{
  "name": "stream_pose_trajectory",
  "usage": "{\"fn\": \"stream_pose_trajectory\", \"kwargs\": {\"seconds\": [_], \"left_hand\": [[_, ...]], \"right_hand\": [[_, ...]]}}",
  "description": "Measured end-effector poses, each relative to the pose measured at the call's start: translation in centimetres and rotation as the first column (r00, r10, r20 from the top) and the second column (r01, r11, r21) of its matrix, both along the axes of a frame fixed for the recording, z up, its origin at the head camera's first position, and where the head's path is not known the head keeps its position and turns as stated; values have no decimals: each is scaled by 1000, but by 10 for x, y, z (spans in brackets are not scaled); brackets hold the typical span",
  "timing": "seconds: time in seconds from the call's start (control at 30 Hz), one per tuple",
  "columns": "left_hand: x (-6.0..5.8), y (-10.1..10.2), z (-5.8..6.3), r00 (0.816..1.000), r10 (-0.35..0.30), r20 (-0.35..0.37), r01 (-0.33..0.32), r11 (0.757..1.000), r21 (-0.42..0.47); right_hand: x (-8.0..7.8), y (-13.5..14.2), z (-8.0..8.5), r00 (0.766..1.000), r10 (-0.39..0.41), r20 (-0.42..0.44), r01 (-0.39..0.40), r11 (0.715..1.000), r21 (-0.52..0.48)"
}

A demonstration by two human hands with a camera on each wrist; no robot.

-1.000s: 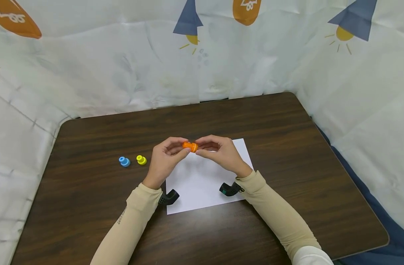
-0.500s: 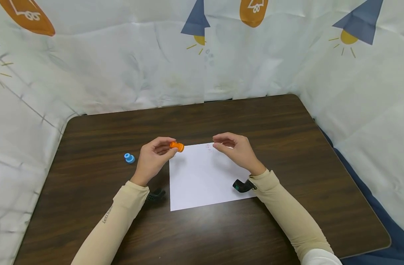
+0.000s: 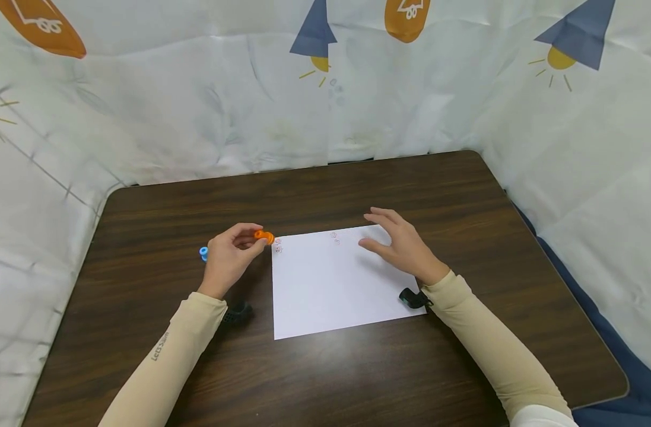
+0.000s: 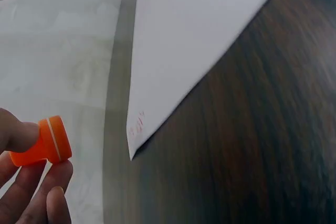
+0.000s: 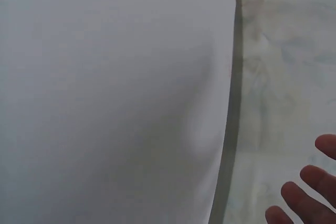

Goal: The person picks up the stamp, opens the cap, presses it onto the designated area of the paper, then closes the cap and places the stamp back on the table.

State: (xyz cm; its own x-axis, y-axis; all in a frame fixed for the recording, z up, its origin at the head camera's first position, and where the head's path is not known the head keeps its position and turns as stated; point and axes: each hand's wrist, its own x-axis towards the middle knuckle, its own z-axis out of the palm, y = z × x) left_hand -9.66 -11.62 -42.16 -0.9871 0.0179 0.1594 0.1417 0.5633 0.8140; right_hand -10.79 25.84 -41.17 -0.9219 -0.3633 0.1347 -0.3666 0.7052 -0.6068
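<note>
My left hand [image 3: 229,256] pinches a small orange stamp [image 3: 264,237] between thumb and fingertips, just off the upper left corner of a white sheet of paper [image 3: 336,290]. In the left wrist view the orange stamp [image 4: 56,142] lies sideways in the fingers, a pale line round its wide end. Small red printed marks [image 3: 278,245] show at that corner, with more along the top edge. Over the sheet's right side, my right hand [image 3: 402,246] has its fingers spread and holds nothing. A blue stamp [image 3: 203,254] peeks out behind the left hand.
The paper lies on a dark wood-grain table [image 3: 325,379]. White printed cloth [image 3: 197,107] hangs behind it and along both sides. Black wrist cameras [image 3: 413,298] sit under both wrists.
The right hand has let go of the orange stamp, moved right and spread its fingers. The left hand has carried the stamp left, now hiding the yellow stamp and part of the blue one.
</note>
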Motion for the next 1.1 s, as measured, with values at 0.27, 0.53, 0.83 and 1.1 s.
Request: {"fn": "stream_pose_trajectory", "kwargs": {"seconds": [0.27,0.53,0.83,1.1], "left_hand": [[0,-4,-3,999,33,11,-32,993,-117],[-1,-4,-2,1000,1,-19,-5,978,-210],[-6,-5,1,997,-76,9,75,951,-301],[-13,-6,3,990,-124,72,142,917,-372]], "right_hand": [[2,17,-4,996,66,63,-77,978,196],[5,28,-6,992,79,97,-110,922,370],[10,38,-8,982,97,163,-164,870,465],[13,44,-11,969,109,221,-207,848,488]]}}
